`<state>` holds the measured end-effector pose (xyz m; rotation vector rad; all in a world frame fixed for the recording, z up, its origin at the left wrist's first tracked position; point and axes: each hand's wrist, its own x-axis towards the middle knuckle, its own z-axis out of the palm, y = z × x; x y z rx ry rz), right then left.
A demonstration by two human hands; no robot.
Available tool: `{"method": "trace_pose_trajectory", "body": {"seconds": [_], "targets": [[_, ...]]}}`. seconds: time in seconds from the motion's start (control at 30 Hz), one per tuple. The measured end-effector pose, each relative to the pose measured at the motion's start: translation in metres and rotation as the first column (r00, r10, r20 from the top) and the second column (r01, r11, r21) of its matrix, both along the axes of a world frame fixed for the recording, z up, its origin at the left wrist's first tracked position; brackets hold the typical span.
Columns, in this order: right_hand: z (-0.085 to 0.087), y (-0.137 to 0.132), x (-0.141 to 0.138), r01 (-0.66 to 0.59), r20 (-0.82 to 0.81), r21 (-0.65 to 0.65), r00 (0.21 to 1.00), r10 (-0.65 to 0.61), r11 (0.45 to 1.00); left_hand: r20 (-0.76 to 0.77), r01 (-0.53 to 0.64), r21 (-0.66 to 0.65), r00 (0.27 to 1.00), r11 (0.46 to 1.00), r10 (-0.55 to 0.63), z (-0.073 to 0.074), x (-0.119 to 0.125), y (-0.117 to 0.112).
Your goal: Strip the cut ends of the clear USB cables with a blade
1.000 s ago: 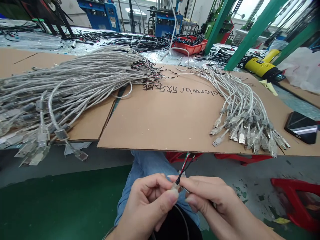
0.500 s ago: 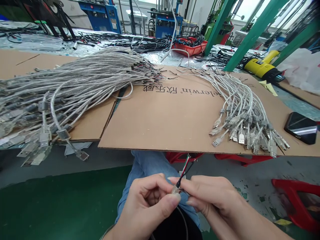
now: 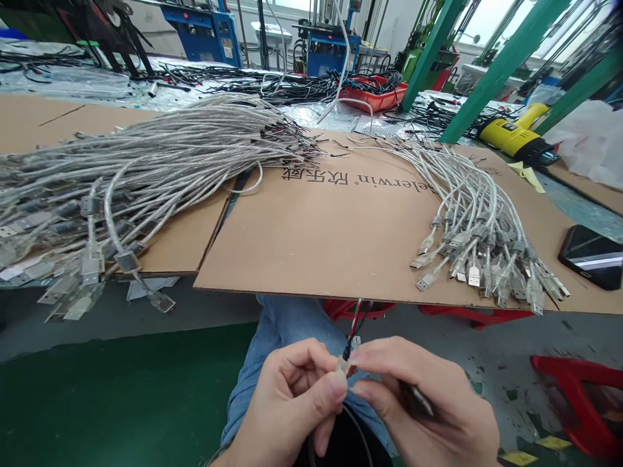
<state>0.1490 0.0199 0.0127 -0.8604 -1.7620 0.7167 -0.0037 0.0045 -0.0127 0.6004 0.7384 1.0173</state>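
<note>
Over my lap, my left hand (image 3: 292, 405) and my right hand (image 3: 418, 405) both pinch the stripped end of one cable (image 3: 346, 363). Thin red, green and black wires (image 3: 356, 318) stick up from between the fingertips. The cable's dark jacket runs down between my hands. A large heap of silvery USB cables (image 3: 146, 162) lies on the cardboard at the left. A smaller fan of similar cables (image 3: 477, 227) lies on the right, plugs toward me.
Cardboard sheets (image 3: 321, 233) cover the bench. A black phone (image 3: 591, 256) lies at the right edge, a yellow heat gun (image 3: 511, 136) behind it. Red stools (image 3: 579, 402) stand on the floor. Black wire bundles, a red tray (image 3: 379, 94) and blue machines fill the back.
My right hand has turned and closed tighter over the cable end, its fingers curling further round. The view has shifted slightly; both hands stay together over my lap.
</note>
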Motion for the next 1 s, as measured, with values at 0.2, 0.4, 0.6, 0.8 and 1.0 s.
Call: {"method": "trace_pose_trajectory", "body": {"seconds": [0.2,0.4,0.6,0.8,1.0], "targets": [[-0.014,-0.008,-0.008,0.118,0.003,0.067,0.993,-0.118,0.991,-0.005,0.027,0.014,1.0,1.0,-0.027,-0.002,0.0,0.0],[-0.004,-0.003,-0.002,0.055,0.026,-0.028,0.998,-0.054,0.998,-0.148,0.104,-0.044,0.983,0.994,-0.109,0.005,-0.005,0.003],[0.0,0.005,-0.006,-0.094,-0.106,-0.117,0.991,0.081,0.989,-0.063,0.181,-0.041,0.981,0.983,-0.183,0.0,-0.006,0.001],[-0.01,-0.002,-0.008,0.033,-0.152,0.027,0.988,-0.029,0.999,-0.005,0.109,-0.032,0.994,0.994,-0.109,-0.001,0.0,0.002],[-0.055,0.0,-0.017,0.276,0.209,0.038,0.938,-0.278,0.96,-0.045,0.146,0.089,0.989,0.985,-0.143,-0.006,-0.003,0.0]]}}
